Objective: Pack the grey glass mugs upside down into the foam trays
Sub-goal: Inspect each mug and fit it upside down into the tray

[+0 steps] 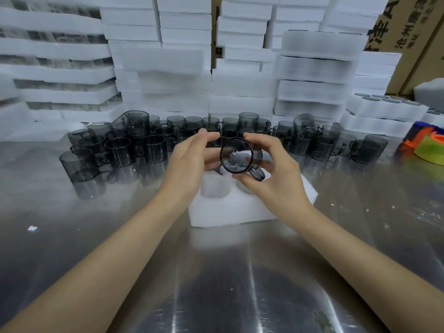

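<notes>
A grey glass mug (236, 156) is held on its side above the table, its round mouth turned toward me and its handle pointing down to the right. My right hand (271, 168) grips it with fingers over the top and thumb at the handle. My left hand (192, 159) steadies it from the left, fingers reaching behind the glass. Directly beneath lies a white foam tray (228, 210) with round pockets, partly hidden by my hands. Several more grey mugs (125, 145) stand in a crowded row across the back of the steel table.
Tall stacks of white foam trays (168, 68) rise behind the mugs. A packed tray (384, 106) with mug bottoms showing sits at the right, near cardboard boxes (413, 32). A colourful tape dispenser (427, 145) lies at the right edge. A small foam scrap (32, 228) lies on the left.
</notes>
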### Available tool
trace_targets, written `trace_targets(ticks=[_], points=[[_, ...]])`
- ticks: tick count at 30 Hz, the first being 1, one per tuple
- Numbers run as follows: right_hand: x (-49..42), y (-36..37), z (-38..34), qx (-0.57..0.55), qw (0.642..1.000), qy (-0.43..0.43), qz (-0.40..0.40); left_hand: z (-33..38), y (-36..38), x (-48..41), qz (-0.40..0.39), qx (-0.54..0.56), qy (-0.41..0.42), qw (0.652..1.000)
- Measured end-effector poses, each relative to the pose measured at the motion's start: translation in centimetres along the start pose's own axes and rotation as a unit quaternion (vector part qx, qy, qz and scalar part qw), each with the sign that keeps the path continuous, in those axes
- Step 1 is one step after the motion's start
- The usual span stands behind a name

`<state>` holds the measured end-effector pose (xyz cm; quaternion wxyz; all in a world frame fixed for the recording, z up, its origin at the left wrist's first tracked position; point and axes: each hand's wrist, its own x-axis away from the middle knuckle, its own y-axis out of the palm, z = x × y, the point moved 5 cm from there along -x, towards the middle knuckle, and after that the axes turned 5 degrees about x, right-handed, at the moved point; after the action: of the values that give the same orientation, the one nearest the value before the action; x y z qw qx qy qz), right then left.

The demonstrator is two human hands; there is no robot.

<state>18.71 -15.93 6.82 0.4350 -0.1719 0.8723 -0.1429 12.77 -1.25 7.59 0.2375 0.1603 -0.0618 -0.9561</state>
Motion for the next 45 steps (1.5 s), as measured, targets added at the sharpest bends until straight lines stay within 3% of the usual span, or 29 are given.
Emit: trace_targets(ticks=[7, 11, 15, 18, 22, 26, 31, 45], points=[[-0.1, -0.2, 0.3, -0.012, 1.000, 0.013, 0.011, 0.4, -1.2, -0.5, 0.049, 0.020, 0.033, 0.998], [0.0, -0.2, 0.3, -0.009, 1.000, 0.017, 0.010, 0.7, -2.0, -0.7, 0.091, -0.040, 0.111, 0.989], [-0.1, -0.1, 0.3, -0.032, 0.999, 0.031, 0.003, 0.4, -1.8, -0.5, 0.054, -0.062, 0.121, 0.989], [-0.2, -0.4, 0.2, -0.130, 0.991, 0.032, -0.021, 0.4, -1.0, -0.3, -0.002, -0.083, 0.123, 0.989], [-0.7, -1.0, 0.8, -0.278, 0.955, 0.070, -0.080, 0.6, 0.7, 0.4, -0.085, -0.105, 0.130, 0.982], [-0.9, -0.7, 1.6, -0.439, 0.869, 0.172, -0.147, 0.9, 1.3, 0.8, -0.119, -0.105, 0.137, 0.978], [-0.9, -0.4, 1.3, -0.458, 0.842, 0.185, -0.218, 0.9, 1.5, 1.0, -0.126, -0.080, 0.144, 0.978], [-0.8, -0.3, 0.9, -0.434, 0.852, 0.184, -0.229, 1.2, 1.3, 0.7, -0.134, -0.042, 0.103, 0.985]])
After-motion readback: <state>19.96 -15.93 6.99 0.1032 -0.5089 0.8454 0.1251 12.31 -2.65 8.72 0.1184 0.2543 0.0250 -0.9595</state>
